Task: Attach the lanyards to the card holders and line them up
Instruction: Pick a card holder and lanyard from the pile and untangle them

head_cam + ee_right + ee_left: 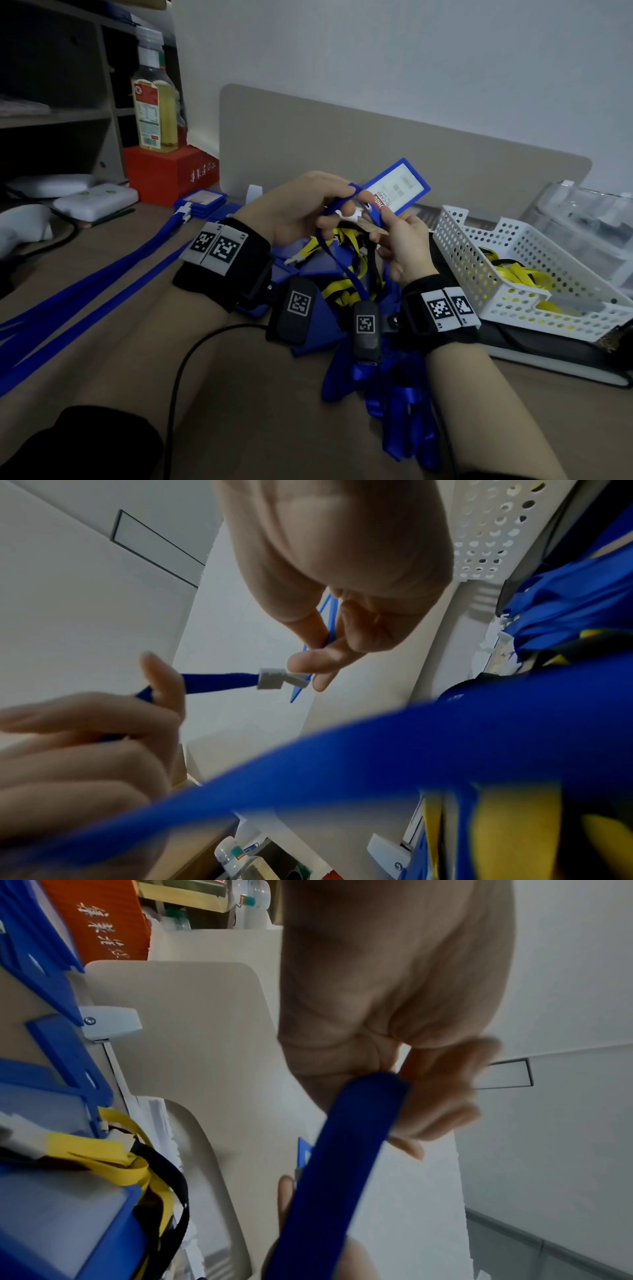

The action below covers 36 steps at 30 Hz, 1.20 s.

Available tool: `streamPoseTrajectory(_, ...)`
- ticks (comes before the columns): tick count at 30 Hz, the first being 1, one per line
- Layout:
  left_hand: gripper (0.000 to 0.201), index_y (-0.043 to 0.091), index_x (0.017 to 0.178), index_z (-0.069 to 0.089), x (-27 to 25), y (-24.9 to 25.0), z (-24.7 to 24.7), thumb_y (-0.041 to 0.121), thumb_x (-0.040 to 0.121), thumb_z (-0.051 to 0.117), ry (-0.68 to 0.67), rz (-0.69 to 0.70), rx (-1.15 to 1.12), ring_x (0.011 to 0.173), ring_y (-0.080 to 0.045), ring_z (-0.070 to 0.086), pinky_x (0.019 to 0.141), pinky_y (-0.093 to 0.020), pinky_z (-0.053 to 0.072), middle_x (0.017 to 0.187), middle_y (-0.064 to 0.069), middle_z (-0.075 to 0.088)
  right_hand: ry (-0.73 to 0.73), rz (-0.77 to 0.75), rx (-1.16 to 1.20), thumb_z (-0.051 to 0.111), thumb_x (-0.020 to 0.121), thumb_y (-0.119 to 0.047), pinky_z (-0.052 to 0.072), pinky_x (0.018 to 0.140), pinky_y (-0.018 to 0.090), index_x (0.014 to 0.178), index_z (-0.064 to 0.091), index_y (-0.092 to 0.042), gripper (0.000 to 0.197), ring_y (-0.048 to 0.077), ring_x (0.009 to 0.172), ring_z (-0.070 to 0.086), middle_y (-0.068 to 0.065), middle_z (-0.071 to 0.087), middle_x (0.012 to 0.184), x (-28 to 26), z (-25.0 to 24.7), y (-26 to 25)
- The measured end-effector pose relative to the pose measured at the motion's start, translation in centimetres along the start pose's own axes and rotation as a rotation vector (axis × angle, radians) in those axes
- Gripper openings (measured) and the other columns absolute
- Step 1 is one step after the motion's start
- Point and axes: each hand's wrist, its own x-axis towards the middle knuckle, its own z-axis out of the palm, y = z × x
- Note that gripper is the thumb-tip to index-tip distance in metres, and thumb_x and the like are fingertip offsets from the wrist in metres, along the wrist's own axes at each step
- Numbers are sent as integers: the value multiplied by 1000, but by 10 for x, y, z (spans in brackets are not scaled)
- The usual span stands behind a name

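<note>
Above the desk (102, 342), the left hand (301, 209) pinches the blue lanyard (219, 683) and points its white clip (274, 679) to the right, touching the near end of the card holder (397, 186) that the right hand (407, 246) pinches, its long axis running far-right.

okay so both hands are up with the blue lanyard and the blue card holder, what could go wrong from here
The right hand pinches only the end of the blue plastic card holder, so pushing the white plastic clip on could twist it loose.

The blue fabric lanyard strap gripped by the left hand trails into the pile of yellow and blue lanyards below; pulling away may drag others along.

The black cable crosses the desk near the forearms and could snag.
</note>
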Motion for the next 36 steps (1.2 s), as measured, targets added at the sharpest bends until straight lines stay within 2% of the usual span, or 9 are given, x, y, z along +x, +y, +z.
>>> streamPoseTrajectory(5,31,9,100,64,-12,9,-12,15,101,34,-6,3,21,34,-5,23,38,-18,20,56,6,45,26,62,-33,52,98,-17,27,28,14,115,49,-7,20,4,37,52,5,71,81,6,-1,7)
streamPoseTrajectory(12,28,10,92,61,-42,25,-34,18,99,35,118,30,6,34,-7,27,38,-18,22,54,5,44,22,113,-107,51,98,-15,25,29,14,99,49,-11,4,3,34,51,5,69,79,16,14,4)
streamPoseTrajectory(17,26,17,79,52,-68,41,-57,29,99,40,209,22,46,39,-8,26,40,-20,23,54,7,41,-12,120,-150,51,96,-12,25,29,13,107,52,-10,11,3,31,51,3,68,79,20,50,2)
streamPoseTrajectory(20,32,21,69,46,-82,45,-74,33,98,41,266,-13,39,39,-8,24,39,-21,20,54,8,37,-69,118,-187,52,94,-10,24,29,12,93,49,-12,3,5,33,54,8,69,89,23,78,7)
streamPoseTrajectory(22,33,21,67,45,-90,44,-85,34,98,41,305,-46,53,37,-7,22,37,-20,19,53,8,35,-107,121,-206,54,93,-9,26,29,12,89,48,-12,7,7,33,54,12,68,93,26,98,13)
streamPoseTrajectory(29,32,17,70,52,-120,26,-114,32,98,44,409,-293,153,33,-7,24,34,-17,19,49,5,40,-247,186,-342,52,91,-1,28,30,12,77,51,-7,16,10,30,54,14,63,83,35,171,53)
streamPoseTrajectory(32,31,15,72,57,-129,16,-123,30,97,48,450,-396,227,34,-9,31,35,-15,23,51,3,47,-281,218,-429,52,91,-2,34,33,18,90,56,-3,4,15,44,55,12,61,81,42,193,73)
streamPoseTrajectory(34,31,12,75,61,-134,9,-129,28,97,48,489,-460,294,35,-10,37,35,-15,27,52,1,51,-356,230,-465,53,93,-2,43,37,20,99,54,-6,7,13,58,54,10,58,87,47,204,86)
streamPoseTrajectory(36,32,9,77,62,-137,2,-135,26,99,45,495,-522,332,35,-11,40,34,-15,29,53,0,53,-331,283,-399,50,93,3,42,33,17,104,54,-5,14,17,60,55,12,57,91,49,214,92)
